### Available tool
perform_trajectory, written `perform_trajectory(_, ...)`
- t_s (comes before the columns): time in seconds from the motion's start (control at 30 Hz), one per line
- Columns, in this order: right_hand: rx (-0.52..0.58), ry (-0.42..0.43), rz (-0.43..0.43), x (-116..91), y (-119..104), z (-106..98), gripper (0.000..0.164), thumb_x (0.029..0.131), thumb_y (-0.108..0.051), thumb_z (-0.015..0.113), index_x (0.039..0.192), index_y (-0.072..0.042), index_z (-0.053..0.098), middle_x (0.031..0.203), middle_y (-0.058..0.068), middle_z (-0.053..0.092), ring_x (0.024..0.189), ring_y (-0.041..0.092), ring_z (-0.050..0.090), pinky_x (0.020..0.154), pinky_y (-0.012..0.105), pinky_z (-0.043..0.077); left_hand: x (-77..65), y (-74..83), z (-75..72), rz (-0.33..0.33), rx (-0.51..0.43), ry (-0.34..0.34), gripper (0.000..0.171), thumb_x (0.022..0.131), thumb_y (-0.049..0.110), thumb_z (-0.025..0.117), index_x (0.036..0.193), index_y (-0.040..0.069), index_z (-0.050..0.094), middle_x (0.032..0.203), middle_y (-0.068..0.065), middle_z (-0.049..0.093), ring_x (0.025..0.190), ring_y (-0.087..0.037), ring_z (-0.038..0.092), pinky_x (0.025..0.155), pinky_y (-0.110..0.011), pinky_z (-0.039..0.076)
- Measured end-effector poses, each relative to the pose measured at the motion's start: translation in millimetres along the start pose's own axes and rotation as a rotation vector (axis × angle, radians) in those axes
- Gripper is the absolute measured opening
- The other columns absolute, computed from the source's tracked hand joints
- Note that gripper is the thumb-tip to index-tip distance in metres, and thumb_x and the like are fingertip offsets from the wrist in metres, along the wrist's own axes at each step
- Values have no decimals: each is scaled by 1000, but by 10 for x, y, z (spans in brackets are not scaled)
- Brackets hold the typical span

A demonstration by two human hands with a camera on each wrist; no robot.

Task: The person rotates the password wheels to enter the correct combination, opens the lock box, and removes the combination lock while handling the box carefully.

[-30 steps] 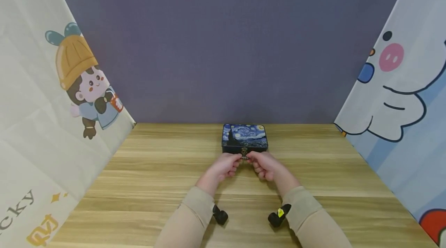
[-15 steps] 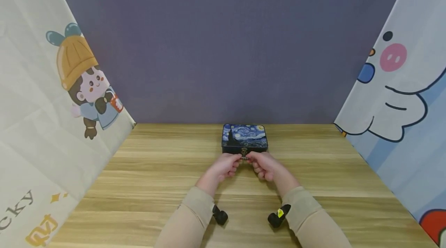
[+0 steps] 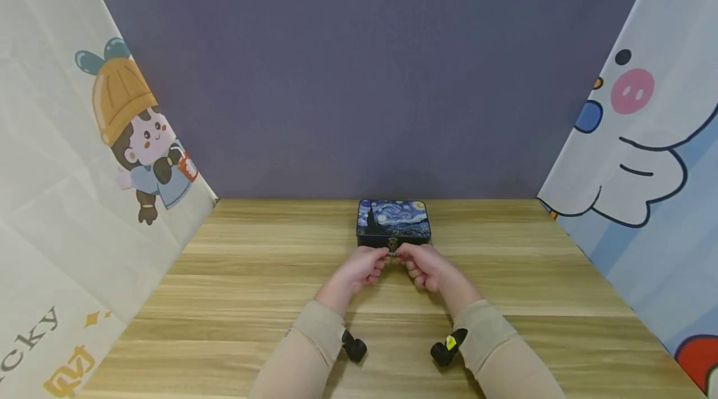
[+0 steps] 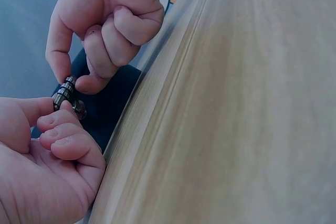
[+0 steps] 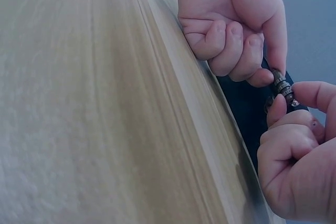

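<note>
A small tin box (image 3: pixel 394 218) with a starry night painting on its lid sits at the back of the table, lid down, its black front facing me. At the clasp on that front is a small cylindrical combination lock (image 4: pixel 64 93) with ridged dial rings. Thumb and forefinger of my left hand (image 3: pixel 363 265) pinch one end of it. My right hand (image 3: pixel 428 265) pinches the other end the same way. In the right wrist view the lock's rings (image 5: pixel 283 86) show between both sets of fingertips. The remaining fingers of both hands are curled in.
The wood-grain table (image 3: pixel 252 299) runs back to a dark grey-purple panel (image 3: pixel 370 75) just behind the box. Cartoon-printed white sheets stand along the left (image 3: pixel 45 149) and right (image 3: pixel 662 199) sides. Black wrist cameras (image 3: pixel 354 346) hang below both sleeves.
Both hands stay at the lock with nearly the same pinch, and the box keeps its place and stays closed. Only a very slight shift of the view shows.
</note>
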State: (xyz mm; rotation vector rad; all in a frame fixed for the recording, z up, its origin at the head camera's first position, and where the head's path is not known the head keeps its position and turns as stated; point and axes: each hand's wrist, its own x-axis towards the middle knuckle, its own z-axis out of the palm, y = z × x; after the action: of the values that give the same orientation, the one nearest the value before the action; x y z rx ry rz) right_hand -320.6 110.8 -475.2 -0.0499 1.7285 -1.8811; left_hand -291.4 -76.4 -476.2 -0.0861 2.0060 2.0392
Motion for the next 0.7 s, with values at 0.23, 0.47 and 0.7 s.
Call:
perform_trajectory(0.23, 2, 6, 0, -30, -11, 18, 19, 88, -23, 65, 80, -7, 59, 55, -8, 30, 42, 5, 23, 39, 21, 18, -27, 13, 5, 3, -14, -11, 27, 104, 25, 55, 89, 2, 58, 61, 6, 39, 48, -7, 29, 46, -21, 27)
perform_trajectory(0.47, -9, 19, 7, -33, -13, 15, 22, 91, -27, 64, 85, -6, 60, 56, -7, 31, 43, 6, 24, 40, 22, 20, -21, 4, -1, 2, -17, -13, 27, 104, 25, 55, 89, 3, 58, 62, 6, 39, 49, -7, 29, 46, -21, 27)
perform_trajectory(0.7, -9, -3, 12, -25, -13, -24, 27, 94, -32, 62, 90, -5, 61, 55, -9, 29, 42, 5, 23, 39, 21, 19, 0, -3, -9, 4, -23, -24, 28, 105, 24, 54, 93, 0, 59, 62, 5, 38, 49, -7, 28, 46, -22, 27)
